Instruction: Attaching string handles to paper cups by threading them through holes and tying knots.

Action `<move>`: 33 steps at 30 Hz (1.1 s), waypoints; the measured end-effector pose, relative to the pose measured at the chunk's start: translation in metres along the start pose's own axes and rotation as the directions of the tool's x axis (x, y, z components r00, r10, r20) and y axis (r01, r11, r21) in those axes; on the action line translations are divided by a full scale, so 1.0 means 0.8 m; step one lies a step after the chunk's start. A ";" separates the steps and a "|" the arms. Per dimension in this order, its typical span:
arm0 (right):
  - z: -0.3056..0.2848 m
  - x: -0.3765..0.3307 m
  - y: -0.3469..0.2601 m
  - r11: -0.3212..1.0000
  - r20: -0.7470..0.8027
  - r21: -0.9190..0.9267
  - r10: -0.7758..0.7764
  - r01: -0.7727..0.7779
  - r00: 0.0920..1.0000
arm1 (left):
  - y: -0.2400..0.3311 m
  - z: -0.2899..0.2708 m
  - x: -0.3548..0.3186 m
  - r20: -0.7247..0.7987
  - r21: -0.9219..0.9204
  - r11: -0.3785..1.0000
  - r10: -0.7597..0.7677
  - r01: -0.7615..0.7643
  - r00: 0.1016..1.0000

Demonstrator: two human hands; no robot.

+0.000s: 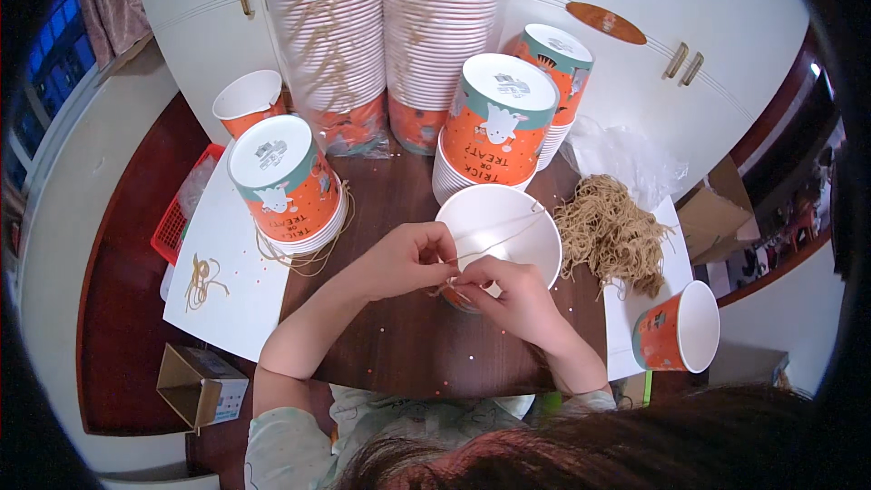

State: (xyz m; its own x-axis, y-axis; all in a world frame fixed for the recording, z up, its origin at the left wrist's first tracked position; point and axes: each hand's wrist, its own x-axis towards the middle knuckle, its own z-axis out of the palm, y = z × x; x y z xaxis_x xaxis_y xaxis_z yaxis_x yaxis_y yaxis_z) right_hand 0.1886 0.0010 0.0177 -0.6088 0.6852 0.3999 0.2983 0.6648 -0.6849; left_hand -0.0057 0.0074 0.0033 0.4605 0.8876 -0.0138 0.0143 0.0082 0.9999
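Observation:
In front of me stands a paper bucket [542, 249] with a white inside, its mouth facing up toward me. My left hand [410, 261] is at the bucket's near left rim, thumb and fingers pinched on a thin tan string. Close beside it, my right hand [513, 298] pinches the same string at the near rim. A length of string [504, 238] runs across the bucket's mouth to its far right side. The fingers partly hide the near wall and the string ends. To the right lies a big tangled heap of tan string [612, 231].
Upside-down stacks of orange buckets stand at left [295, 186] and behind [499, 136]. Tall bagged bucket stacks [331, 45] rise at the back. One bucket [667, 331] lies tilted at the right edge. Loose strings [207, 283] rest at left; a cardboard box [204, 390] sits below.

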 end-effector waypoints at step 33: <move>-0.004 0.004 0.006 0.972 -0.107 -0.234 -0.005 -0.020 0.994 | 0.018 0.028 -0.029 -0.084 0.937 0.348 0.330 -0.038 0.940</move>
State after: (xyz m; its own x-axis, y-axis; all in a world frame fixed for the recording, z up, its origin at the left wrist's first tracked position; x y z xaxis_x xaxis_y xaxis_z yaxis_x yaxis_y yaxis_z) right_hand 0.1902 0.0073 0.0177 -0.5283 0.7098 0.4658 0.4743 0.7018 -0.5315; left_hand 0.0039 -0.0231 0.0181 0.3629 0.8760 0.3177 0.8190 -0.4624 0.3396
